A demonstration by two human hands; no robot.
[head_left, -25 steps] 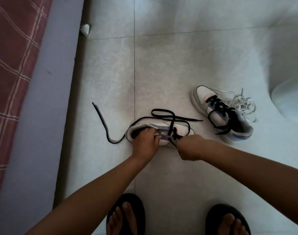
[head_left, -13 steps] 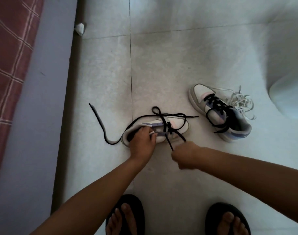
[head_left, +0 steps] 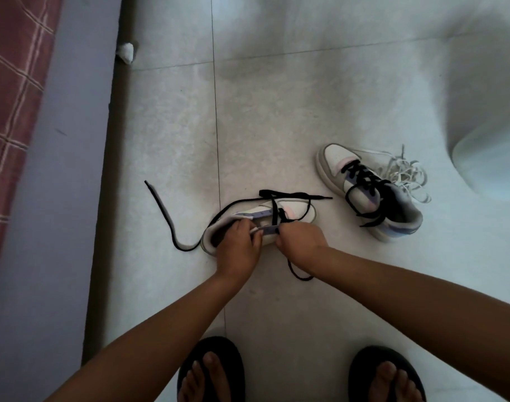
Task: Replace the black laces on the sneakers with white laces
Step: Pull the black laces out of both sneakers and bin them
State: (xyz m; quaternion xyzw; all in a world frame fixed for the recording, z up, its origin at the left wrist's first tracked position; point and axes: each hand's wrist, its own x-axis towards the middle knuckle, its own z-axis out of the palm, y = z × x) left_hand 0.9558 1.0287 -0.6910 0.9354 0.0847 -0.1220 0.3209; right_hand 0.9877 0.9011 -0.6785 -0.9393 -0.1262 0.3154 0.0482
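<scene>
A white and lilac sneaker (head_left: 298, 211) lies on its side on the tiled floor in front of me. My left hand (head_left: 238, 248) grips its collar and tongue. My right hand (head_left: 301, 242) pinches the black lace (head_left: 164, 211) at the eyelets; a loop of it hangs below that hand, and a long loose end trails left across the floor. The second sneaker (head_left: 369, 195) stands to the right, still threaded with black lace. A tangle of white laces (head_left: 407, 177) lies just behind it.
A bed with a red checked cover (head_left: 13, 82) and a pale frame (head_left: 59, 198) runs along the left. A small white lump (head_left: 125, 52) lies by its edge. A pale rounded object (head_left: 491, 158) sits at the right. My feet in black sandals (head_left: 211, 372) stand below.
My right hand pulled the black lace out towards me, then went back up to the eyelets. A slack loop now lies below it. My left hand kept its hold on the sneaker.
</scene>
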